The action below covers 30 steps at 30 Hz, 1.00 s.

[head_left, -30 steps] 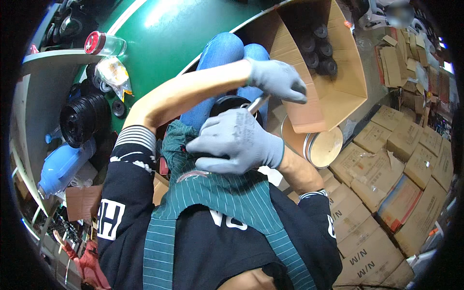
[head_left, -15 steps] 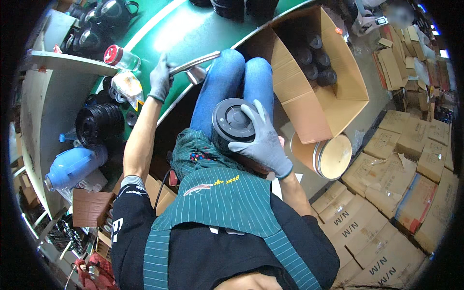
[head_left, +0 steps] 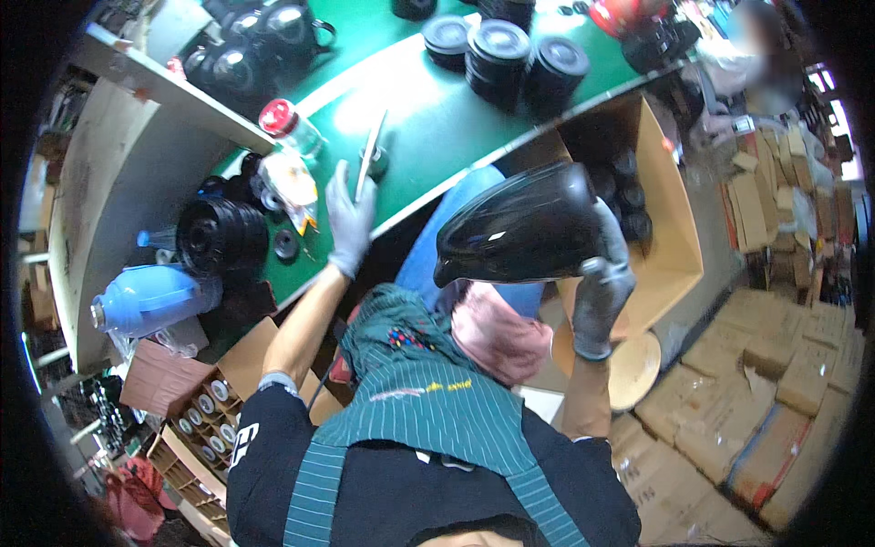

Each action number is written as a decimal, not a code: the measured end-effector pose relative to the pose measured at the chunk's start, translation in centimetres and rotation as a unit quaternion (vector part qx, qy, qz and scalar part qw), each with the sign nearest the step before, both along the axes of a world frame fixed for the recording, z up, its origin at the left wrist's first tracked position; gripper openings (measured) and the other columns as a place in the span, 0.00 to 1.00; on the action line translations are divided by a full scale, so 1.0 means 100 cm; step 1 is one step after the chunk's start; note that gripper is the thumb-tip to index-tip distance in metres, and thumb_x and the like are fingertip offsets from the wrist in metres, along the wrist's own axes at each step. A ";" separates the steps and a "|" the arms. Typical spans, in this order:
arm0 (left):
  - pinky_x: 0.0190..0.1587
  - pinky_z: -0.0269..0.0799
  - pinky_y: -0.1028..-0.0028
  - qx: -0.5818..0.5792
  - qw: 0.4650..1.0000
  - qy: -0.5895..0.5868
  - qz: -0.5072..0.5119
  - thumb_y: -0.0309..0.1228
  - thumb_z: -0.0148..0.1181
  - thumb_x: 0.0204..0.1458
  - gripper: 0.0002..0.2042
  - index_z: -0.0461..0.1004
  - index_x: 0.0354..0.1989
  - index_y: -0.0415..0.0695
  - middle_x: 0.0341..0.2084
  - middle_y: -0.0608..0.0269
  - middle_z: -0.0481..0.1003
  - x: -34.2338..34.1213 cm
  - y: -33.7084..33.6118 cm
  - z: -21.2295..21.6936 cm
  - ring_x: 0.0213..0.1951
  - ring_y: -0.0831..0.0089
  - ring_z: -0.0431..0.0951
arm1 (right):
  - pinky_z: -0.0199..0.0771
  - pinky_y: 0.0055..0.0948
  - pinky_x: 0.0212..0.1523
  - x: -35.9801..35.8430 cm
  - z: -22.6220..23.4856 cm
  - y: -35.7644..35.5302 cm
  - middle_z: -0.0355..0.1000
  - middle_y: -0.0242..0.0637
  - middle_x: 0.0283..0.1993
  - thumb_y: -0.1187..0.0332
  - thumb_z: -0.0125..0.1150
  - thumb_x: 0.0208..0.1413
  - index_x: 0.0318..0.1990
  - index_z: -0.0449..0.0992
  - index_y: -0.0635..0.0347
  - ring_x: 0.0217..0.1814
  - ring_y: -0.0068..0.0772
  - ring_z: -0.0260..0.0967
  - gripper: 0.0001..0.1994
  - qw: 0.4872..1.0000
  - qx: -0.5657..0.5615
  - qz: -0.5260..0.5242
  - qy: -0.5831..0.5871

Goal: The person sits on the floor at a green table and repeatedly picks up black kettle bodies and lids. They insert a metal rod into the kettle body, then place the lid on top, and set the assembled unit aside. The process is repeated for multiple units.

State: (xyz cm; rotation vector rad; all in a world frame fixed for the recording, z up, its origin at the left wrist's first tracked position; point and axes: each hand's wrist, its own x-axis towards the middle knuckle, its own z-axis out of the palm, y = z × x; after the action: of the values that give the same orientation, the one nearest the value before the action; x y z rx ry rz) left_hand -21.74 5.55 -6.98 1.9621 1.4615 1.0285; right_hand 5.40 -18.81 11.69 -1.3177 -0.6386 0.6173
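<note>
At the near edge of the green tabletop, the gloved fingers of the left hand lie fairly straight and close together against the lower end of a thin flat metal strip, which slants away across the green surface; whether they actually pinch it or only rest on it cannot be told. The right hand, also gloved, is raised in front of the lap, its fingers curled around the edge of a glossy black dome-shaped shell, holding it up tilted above the knees and clear of the tabletop. Just behind the shell stands an open cardboard box with dark round parts inside. Farther up the tabletop are stacks of black round lids; to the left, a red-capped clear bottle and a blue jug on a lower shelf. Judging by this, the shell has been picked up and the strip is just being reached, so any work on the shell with it seems not yet begun.
</note>
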 end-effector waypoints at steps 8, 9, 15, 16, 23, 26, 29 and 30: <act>0.73 0.66 0.43 0.235 0.948 -0.125 -0.174 0.35 0.90 0.34 0.40 0.72 0.57 0.48 0.74 0.30 0.59 0.001 -0.013 0.073 0.72 0.30 0.64 | 0.64 0.54 0.78 -0.016 -0.070 0.134 0.65 0.42 0.79 0.28 0.42 0.71 0.79 0.63 0.52 0.78 0.46 0.63 0.43 0.906 0.011 0.202 0.372; 0.72 0.67 0.45 0.227 0.952 -0.072 -0.191 0.32 0.89 0.35 0.39 0.72 0.58 0.48 0.73 0.31 0.61 -0.004 0.012 0.085 0.72 0.32 0.66 | 0.63 0.59 0.78 -0.019 -0.070 0.150 0.64 0.46 0.79 0.25 0.38 0.70 0.80 0.61 0.50 0.78 0.49 0.63 0.46 0.898 0.001 0.208 0.388; 0.66 0.69 0.47 0.242 0.965 0.036 -0.092 0.33 0.85 0.39 0.32 0.79 0.57 0.49 0.63 0.45 0.71 0.058 0.165 0.159 0.63 0.42 0.73 | 0.60 0.65 0.79 0.016 -0.139 0.175 0.57 0.60 0.82 0.30 0.35 0.74 0.84 0.49 0.52 0.82 0.62 0.58 0.44 0.715 0.056 0.346 0.605; 0.64 0.69 0.47 0.252 0.962 0.076 -0.065 0.37 0.84 0.40 0.31 0.80 0.57 0.49 0.62 0.46 0.71 0.070 0.201 0.151 0.63 0.43 0.73 | 0.60 0.66 0.79 0.020 -0.159 0.168 0.57 0.60 0.82 0.31 0.35 0.74 0.84 0.49 0.52 0.82 0.61 0.58 0.43 0.675 0.073 0.372 0.634; 0.60 0.70 0.49 0.176 0.951 0.242 0.076 0.52 0.78 0.47 0.30 0.81 0.60 0.63 0.58 0.51 0.73 0.140 0.345 0.118 0.59 0.49 0.75 | 0.61 0.57 0.80 0.000 -0.200 0.158 0.62 0.57 0.79 0.37 0.37 0.77 0.82 0.53 0.59 0.80 0.56 0.63 0.40 0.768 -0.051 0.375 0.517; 0.56 0.73 0.47 0.235 0.937 0.252 0.061 0.55 0.71 0.55 0.31 0.78 0.64 0.55 0.54 0.51 0.77 0.133 0.367 0.116 0.52 0.51 0.80 | 0.61 0.56 0.80 0.004 -0.199 0.161 0.62 0.57 0.79 0.37 0.36 0.78 0.82 0.54 0.59 0.80 0.56 0.63 0.40 0.760 -0.046 0.353 0.543; 0.51 0.76 0.54 0.257 0.894 0.359 0.078 0.49 0.71 0.54 0.28 0.79 0.61 0.48 0.46 0.56 0.82 0.076 0.373 0.138 0.51 0.55 0.82 | 0.61 0.54 0.80 0.002 -0.200 0.160 0.63 0.55 0.78 0.38 0.35 0.78 0.82 0.53 0.58 0.80 0.54 0.63 0.39 0.776 -0.062 0.360 0.515; 0.51 0.77 0.56 0.175 0.869 0.457 0.072 0.48 0.73 0.51 0.27 0.80 0.58 0.50 0.46 0.57 0.82 0.058 0.369 0.154 0.52 0.57 0.81 | 0.61 0.53 0.80 0.001 -0.199 0.161 0.64 0.54 0.78 0.38 0.35 0.78 0.82 0.53 0.58 0.80 0.53 0.63 0.39 0.781 -0.069 0.364 0.502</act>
State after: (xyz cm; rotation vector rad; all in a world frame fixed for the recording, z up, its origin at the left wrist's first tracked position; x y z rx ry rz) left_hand -15.90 42.46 8.40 2.8617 2.0086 0.3940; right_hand 5.54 -2.73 -8.23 -0.6329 -0.1616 1.8670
